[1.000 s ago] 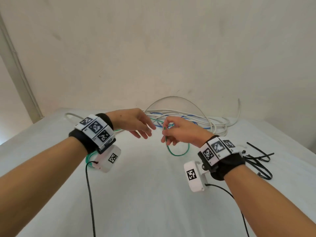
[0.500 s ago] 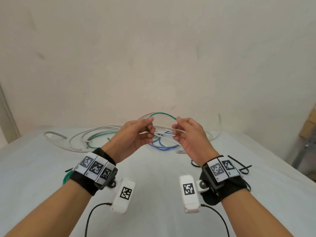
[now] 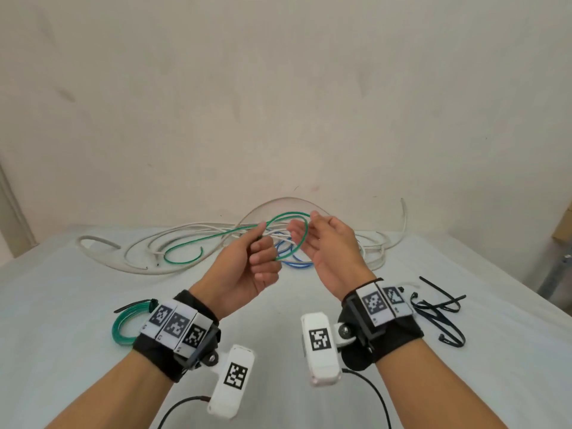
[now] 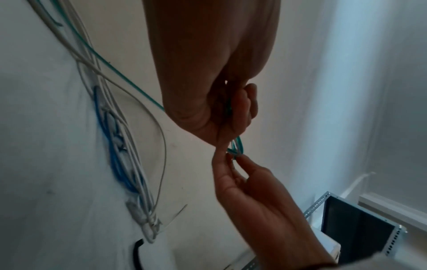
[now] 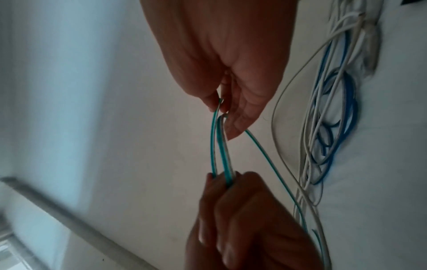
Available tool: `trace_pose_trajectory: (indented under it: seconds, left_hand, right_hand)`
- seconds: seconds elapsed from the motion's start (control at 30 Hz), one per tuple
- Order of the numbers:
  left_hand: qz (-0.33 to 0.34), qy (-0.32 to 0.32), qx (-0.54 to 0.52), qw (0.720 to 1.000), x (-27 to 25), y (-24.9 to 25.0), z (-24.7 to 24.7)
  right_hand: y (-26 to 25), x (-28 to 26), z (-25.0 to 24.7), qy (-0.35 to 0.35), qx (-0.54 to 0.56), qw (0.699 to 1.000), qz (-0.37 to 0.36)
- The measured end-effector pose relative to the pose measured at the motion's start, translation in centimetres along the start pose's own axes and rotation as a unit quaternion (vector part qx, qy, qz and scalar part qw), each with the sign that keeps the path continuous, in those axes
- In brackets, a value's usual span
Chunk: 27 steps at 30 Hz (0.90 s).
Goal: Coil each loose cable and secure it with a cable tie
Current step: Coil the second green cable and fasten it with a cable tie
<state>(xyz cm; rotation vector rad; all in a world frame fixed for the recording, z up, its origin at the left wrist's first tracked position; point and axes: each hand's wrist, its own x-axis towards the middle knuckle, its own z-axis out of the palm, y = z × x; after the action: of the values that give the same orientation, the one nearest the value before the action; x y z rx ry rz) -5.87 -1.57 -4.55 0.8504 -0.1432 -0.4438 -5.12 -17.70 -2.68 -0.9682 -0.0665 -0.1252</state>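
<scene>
A thin green cable (image 3: 291,215) is held above the table between both hands, bent into small loops. My left hand (image 3: 260,243) grips the gathered loops with curled fingers. My right hand (image 3: 301,226) pinches the far bend of a loop between thumb and fingertips. In the right wrist view the green cable (image 5: 223,155) runs as parallel strands from the right hand (image 5: 223,113) to the left hand (image 5: 226,180). The left wrist view shows the left hand (image 4: 231,118) and right hand (image 4: 233,157) almost touching. The cable's loose tail (image 3: 185,258) trails left on the table.
A tangle of white cables (image 3: 139,252) and a blue cable (image 3: 291,263) lies at the back of the white table (image 3: 93,382). A coiled green cable (image 3: 123,331) sits near my left wrist. Several black cable ties (image 3: 439,311) lie to the right.
Both hands have drawn back from the pile toward me with the green cable. The left hand now grips it, and loops stand between the hands.
</scene>
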Motion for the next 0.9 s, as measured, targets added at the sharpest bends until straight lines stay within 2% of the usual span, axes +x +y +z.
trace_pose_trajectory:
  seconds: [0.1,0.2,0.27,0.33,0.37,0.4,0.43,0.47,0.5,0.53,0.57,0.63,0.67,0.73,0.77,0.83,0.9]
  left_hand:
    - [-0.016,0.032,0.049,0.998,-0.1,-0.9,-0.5]
    - [0.028,0.081,0.16,0.983,-0.1,-0.6,-0.9]
    - [0.07,0.109,0.247,0.96,-0.3,0.0,-1.0]
    - [0.12,0.148,0.347,0.918,-0.2,0.7,-1.3]
    - [0.158,0.169,0.408,0.883,-0.1,1.0,-1.6]
    - [0.203,0.191,0.483,0.83,0.0,1.3,-1.9]
    - [0.248,0.206,0.57,0.756,0.1,1.7,-2.2]
    - [0.281,0.195,0.65,0.678,0.3,2.0,-2.5]
    - [0.305,0.158,0.703,0.622,0.4,2.3,-2.5]
    - [0.317,0.111,0.728,0.597,0.5,2.6,-2.4]
    - [0.317,0.066,0.735,0.596,0.7,2.8,-2.1]
    - [0.283,0.015,0.726,0.626,1.1,3.4,-1.8]
    - [0.262,-0.002,0.698,0.666,1.2,3.8,-1.6]
    - [0.225,-0.013,0.598,0.769,1.3,4.7,-1.3]
    - [0.216,-0.009,0.555,0.803,1.2,5.1,-1.0]
    - [0.195,-0.005,0.499,0.844,1.0,5.6,-0.3]
    - [0.179,-0.004,0.47,0.864,0.8,5.5,0.3]
  right_hand:
    - [-0.5,0.0,0.1,0.0,0.054,0.998,0.031]
    - [-0.7,-0.2,0.1,-0.011,0.052,0.996,0.068]
    - [-0.6,-0.2,0.1,-0.032,0.034,0.994,0.098]
    - [-0.7,-0.2,0.0,-0.055,0.01,0.991,0.122]
    - [-0.7,-0.2,0.0,-0.068,-0.008,0.989,0.131]
    - [-0.8,-0.2,-0.1,-0.084,-0.029,0.986,0.139]
    - [-0.9,-0.3,0.0,-0.1,-0.053,0.983,0.145]
    - [-1.0,-0.4,0.1,-0.115,-0.079,0.979,0.149]
    - [-1.0,-0.5,0.2,-0.129,-0.106,0.975,0.15]
    - [-1.0,-0.6,0.4,-0.141,-0.131,0.97,0.147]
    - [-1.0,-0.7,0.5,-0.15,-0.152,0.967,0.141]
    - [-1.0,-0.7,0.8,-0.152,-0.176,0.965,0.12]
    - [-1.0,-0.7,0.8,-0.148,-0.177,0.967,0.106]
    - [-1.1,-0.7,0.8,-0.138,-0.151,0.975,0.082]
    - [-1.1,-0.7,0.7,-0.134,-0.128,0.98,0.074]
    - [-1.2,-0.7,0.7,-0.13,-0.087,0.986,0.065]
    - [-1.2,-0.7,0.6,-0.13,-0.059,0.988,0.06]
